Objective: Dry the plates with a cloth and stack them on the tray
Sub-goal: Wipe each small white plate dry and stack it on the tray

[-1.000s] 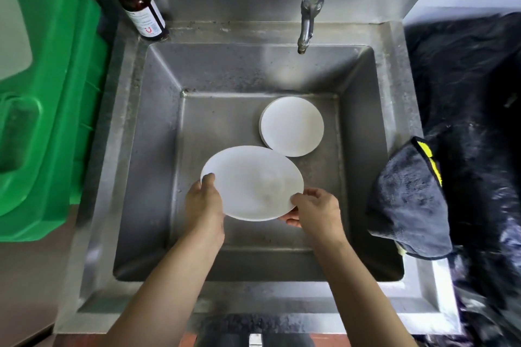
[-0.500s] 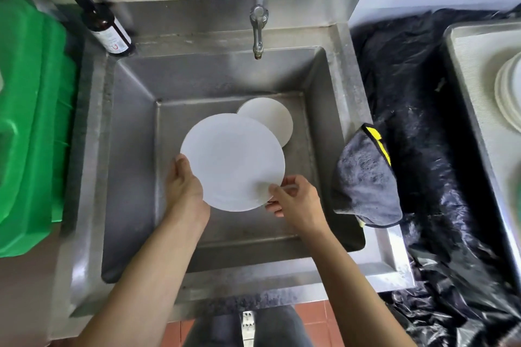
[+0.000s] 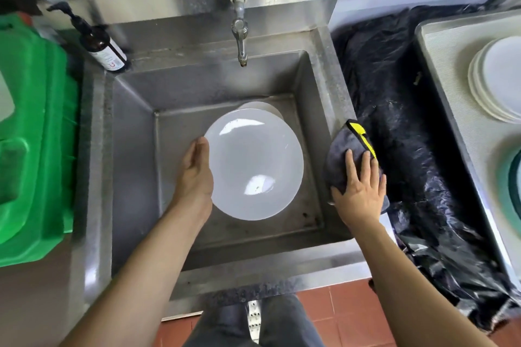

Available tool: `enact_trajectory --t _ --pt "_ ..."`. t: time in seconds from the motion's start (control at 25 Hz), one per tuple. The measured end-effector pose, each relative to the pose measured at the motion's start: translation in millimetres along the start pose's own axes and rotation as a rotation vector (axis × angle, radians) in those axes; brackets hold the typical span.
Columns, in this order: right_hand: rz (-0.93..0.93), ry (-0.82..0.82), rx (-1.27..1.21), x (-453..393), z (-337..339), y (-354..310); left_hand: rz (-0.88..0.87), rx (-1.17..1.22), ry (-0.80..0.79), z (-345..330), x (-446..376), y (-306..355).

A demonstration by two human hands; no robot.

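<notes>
Fingers of right hand (image 3: 358, 189) lie flat, spread on cloth (image 3: 344, 155) at sink's (image 3: 315, 70) right rim; left hand (image 3: 196, 169) grips plate (image 3: 253, 166) mid-frame, cloth just right of it.

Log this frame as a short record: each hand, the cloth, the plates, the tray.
left hand: holds plate by its left edge, over the sink
right hand: fingers flat on grey cloth draped on sink's right rim
second plate: in basin, mostly hidden
tray: far right, holds stacked plates
</notes>
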State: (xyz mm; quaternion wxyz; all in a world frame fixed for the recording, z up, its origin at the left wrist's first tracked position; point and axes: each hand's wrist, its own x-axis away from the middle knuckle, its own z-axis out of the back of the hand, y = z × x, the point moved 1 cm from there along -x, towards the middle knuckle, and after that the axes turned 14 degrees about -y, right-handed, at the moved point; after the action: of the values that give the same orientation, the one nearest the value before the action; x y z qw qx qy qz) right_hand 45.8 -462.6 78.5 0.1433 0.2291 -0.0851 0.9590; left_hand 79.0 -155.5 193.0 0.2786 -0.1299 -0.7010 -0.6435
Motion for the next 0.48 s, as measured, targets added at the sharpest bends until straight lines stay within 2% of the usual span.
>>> enact_trajectory --t 0.16,0.28,0.4,0.48 --pt "0.101 0.149 -0.144 -5 -10 1 -0.03 -0.035 -0.021 -3 8 12" --pt "0.152 0.246 -0.455 -3 -2 3 -0.059 -0.039 -0.017 -6 15 21" --pt "0.094 0.314 -0.8 7 37 -5 -0.096 -0.033 -0.019 -7 24 29" --pt "0.208 0.455 -0.868 19 70 -26 -0.119 -0.036 -0.025 -10 32 35"
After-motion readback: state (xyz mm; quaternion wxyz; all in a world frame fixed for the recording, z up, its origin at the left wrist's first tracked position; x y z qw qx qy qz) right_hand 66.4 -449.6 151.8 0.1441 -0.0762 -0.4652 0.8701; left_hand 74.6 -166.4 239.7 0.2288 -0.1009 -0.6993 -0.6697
